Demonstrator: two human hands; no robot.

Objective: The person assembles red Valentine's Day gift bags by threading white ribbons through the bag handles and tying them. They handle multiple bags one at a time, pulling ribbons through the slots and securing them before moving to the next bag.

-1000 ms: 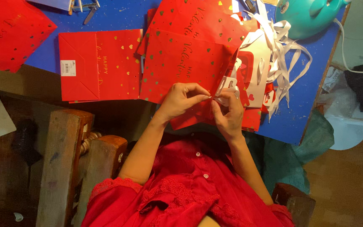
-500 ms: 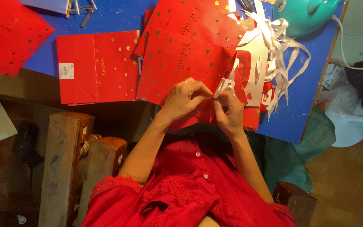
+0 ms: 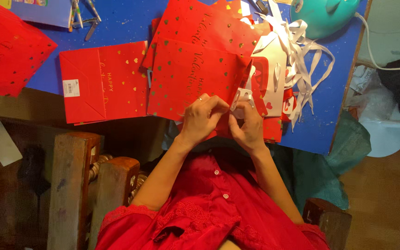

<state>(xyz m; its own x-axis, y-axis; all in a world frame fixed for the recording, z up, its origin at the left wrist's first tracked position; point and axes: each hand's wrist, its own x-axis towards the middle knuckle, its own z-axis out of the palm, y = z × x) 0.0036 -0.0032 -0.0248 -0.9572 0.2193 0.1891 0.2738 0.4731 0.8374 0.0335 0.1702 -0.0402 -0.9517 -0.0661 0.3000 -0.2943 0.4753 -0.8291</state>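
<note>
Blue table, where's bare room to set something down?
Bare blue shows on the table between the tools and the flat red bag, and at the right edge below the white ribbons. The middle is crowded with bags.

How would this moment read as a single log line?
left hand: pinching white ribbon | right hand: pinching same ribbon | under hands: red paper bag | surface: blue table

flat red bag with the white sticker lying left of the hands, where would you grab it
Probably by the near edge of the flat red bag, coming from the person's side. It lies folded flat on the blue table, and that edge overhangs the table's front, so fingers can slip under it. The left hand is nearer, though both it and the right hand are pinching a white ribbon.
</note>
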